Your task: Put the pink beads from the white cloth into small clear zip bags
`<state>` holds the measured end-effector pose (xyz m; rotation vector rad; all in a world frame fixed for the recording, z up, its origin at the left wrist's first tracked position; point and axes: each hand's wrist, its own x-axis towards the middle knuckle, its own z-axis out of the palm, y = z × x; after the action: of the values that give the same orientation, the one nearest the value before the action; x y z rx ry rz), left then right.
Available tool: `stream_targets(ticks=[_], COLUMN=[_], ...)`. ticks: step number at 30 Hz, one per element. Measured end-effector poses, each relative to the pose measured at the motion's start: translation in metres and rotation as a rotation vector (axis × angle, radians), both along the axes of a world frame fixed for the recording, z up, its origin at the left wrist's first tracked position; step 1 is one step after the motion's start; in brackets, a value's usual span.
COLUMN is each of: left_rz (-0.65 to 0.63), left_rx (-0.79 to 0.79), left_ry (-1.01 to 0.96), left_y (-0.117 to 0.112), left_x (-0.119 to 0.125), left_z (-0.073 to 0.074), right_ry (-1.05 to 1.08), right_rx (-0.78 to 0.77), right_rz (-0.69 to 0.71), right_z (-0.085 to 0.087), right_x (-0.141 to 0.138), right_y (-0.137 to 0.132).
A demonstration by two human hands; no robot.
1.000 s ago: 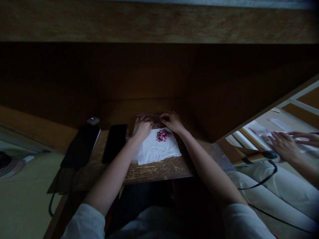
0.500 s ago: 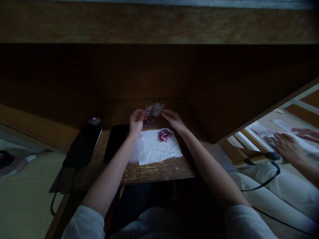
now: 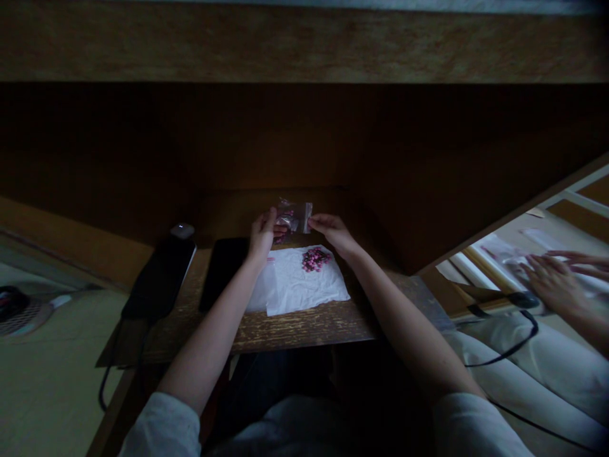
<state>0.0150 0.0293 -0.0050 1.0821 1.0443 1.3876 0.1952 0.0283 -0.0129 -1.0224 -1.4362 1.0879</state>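
Between my two hands is a small clear zip bag (image 3: 301, 216) with pink bits in its left part. My left hand (image 3: 264, 233) is closed on the bag's left side. At its right edge, the thumb and fingers of my right hand (image 3: 330, 230) pinch the plastic. Nearer to me lies a white cloth or tissue (image 3: 299, 289), with a small heap of pink and dark beads (image 3: 314, 259) on its upper right. A larger clear plastic bag (image 3: 259, 292) lies at the cloth's left edge, partly behind my left forearm.
A dark flat tablet-like object (image 3: 221, 270) lies left of the cloth. Farther left is a black pouch (image 3: 159, 279) with a cord, and a small white case (image 3: 182, 230). Cabinet walls enclose the wooden shelf (image 3: 304, 333). At right, another person's hands (image 3: 556, 279) handle clear plastic.
The small bag has turned flatter and come down slightly, its right edge now upright by my right hand. My left hand has shifted a little over the bag's left side.
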Motion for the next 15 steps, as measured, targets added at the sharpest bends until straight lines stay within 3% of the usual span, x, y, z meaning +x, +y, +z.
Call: stream_targets(ticks=[7,15], left_rz=[-0.074,-0.153], left_rx=[0.104,0.229], left_ry=[0.071,0.182], left_y=[-0.0035,-0.0049], left_x=[0.0045,0.0074], left_z=[0.0015,-0.0027], right_ry=[-0.104,-0.241], right_rx=[0.051,0.179], right_rz=[-0.019,0.052], right_z=[-0.0012,-0.0015], right_x=[-0.0033,-0.0076], right_y=[-0.0025,-0.0062])
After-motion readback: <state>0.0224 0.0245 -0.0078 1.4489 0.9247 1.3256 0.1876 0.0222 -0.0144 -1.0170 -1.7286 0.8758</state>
